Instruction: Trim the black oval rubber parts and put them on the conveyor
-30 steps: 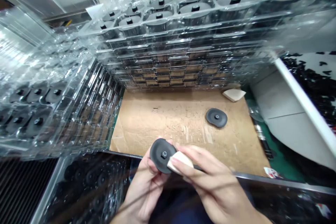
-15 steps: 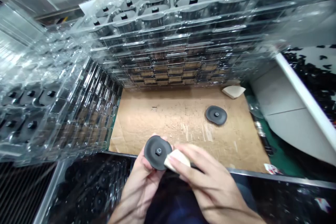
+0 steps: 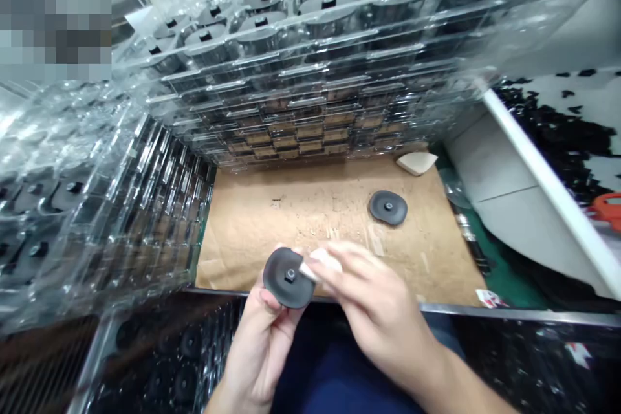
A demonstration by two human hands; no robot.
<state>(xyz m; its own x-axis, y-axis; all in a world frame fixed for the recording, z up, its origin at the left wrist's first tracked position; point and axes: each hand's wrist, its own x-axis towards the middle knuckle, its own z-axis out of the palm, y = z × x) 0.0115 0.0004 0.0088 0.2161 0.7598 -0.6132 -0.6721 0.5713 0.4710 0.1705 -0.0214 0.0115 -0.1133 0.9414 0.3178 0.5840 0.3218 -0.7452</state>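
Note:
A dark grey, roundish plastic part (image 3: 281, 277) with a small raised post at its centre is gripped from below by my left hand (image 3: 264, 336). Between the fingers of my right hand (image 3: 378, 301) is a white sponge-like pad (image 3: 324, 261), its edge against the right side of the part. A second dark part (image 3: 388, 208) of the same kind lies on the brown cardboard (image 3: 252, 213), to the right. Farther back on the cardboard rests a cream-coloured wedge-shaped pad (image 3: 417, 162).
Stacked clear plastic trays (image 3: 301, 97) holding more dark parts rise behind the cardboard. Another tray stack (image 3: 160, 187) stands on the left. At the right is a white-edged bin (image 3: 548, 181) beside many small black pieces (image 3: 567, 132) and an orange object (image 3: 609, 209).
My right hand has moved the white pad up along the part's right edge. My left hand still holds the part. The whole view has shifted slightly.

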